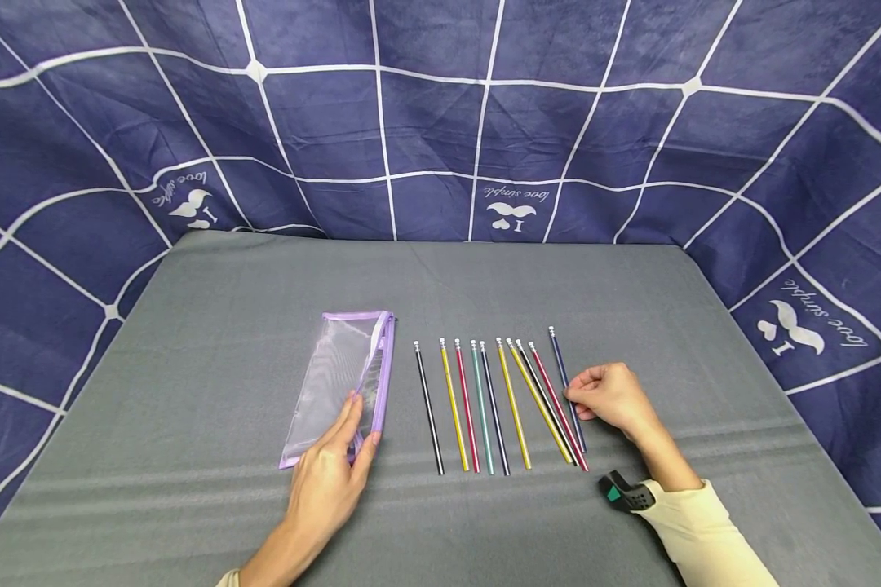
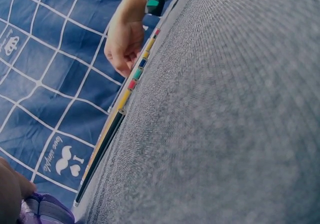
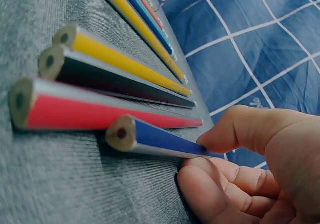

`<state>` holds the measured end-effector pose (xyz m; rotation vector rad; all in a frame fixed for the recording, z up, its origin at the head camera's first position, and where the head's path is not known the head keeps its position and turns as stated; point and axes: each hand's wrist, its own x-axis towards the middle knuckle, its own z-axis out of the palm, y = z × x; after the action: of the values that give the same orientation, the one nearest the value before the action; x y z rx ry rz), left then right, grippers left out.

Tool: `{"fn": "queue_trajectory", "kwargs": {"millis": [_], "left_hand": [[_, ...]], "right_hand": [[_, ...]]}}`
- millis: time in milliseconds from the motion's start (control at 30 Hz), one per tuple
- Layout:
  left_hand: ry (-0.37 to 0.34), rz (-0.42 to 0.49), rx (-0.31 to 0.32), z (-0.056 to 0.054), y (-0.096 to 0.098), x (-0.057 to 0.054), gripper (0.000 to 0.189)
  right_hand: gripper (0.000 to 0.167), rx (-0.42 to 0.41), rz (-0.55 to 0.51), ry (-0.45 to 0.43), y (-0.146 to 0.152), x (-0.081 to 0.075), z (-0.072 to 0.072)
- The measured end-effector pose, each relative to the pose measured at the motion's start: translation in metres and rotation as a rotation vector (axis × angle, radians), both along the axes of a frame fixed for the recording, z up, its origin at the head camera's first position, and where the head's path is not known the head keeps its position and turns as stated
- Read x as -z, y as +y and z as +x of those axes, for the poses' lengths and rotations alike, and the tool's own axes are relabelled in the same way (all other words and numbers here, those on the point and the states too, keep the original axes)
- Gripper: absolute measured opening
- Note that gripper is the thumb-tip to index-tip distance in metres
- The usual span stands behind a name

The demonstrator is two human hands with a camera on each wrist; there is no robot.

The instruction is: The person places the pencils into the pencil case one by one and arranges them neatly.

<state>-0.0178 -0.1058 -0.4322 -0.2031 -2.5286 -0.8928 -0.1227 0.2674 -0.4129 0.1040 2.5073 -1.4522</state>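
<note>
My right hand (image 1: 613, 397) pinches a blue pencil (image 1: 558, 352) between thumb and fingers at the right end of a row. The pencil's unsharpened end (image 3: 121, 133) overlaps a red pencil (image 3: 75, 107) in the right wrist view. My left hand (image 1: 326, 477) holds a mesh pencil case (image 1: 323, 371) with purple trim, its fingers and thumb at the zipped side. Part of the case's purple edge (image 2: 47, 209) shows beside that hand in the left wrist view. Between the hands lie several pencils, among them a teal one (image 1: 482, 408) and a black one (image 1: 429, 408).
A grey cloth covers the table (image 1: 213, 342). Behind it and at both sides hangs a blue curtain (image 1: 440, 122) with white lines. Toward the right, a yellow pencil (image 1: 539, 399), a black one and a red one lie close together at a slant.
</note>
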Motion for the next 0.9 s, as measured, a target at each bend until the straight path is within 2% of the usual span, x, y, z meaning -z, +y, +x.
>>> {"fn": "queue_trajectory", "kwargs": {"millis": [200,567,900], "left_hand": [[0.006,-0.001,0.001,0.000,0.000,0.000,0.053],[0.005,0.002,-0.002,0.001,-0.001,0.001,0.052],[0.020,0.004,0.009,0.000,0.000,0.001,0.052]], "right_hand": [[0.015,0.000,-0.033,-0.012,0.004,-0.001,0.000],[0.019,0.013,-0.133,-0.020,0.004,-0.013,-0.001],[0.021,0.012,-0.258,-0.057,-0.003,-0.013,0.001]]}}
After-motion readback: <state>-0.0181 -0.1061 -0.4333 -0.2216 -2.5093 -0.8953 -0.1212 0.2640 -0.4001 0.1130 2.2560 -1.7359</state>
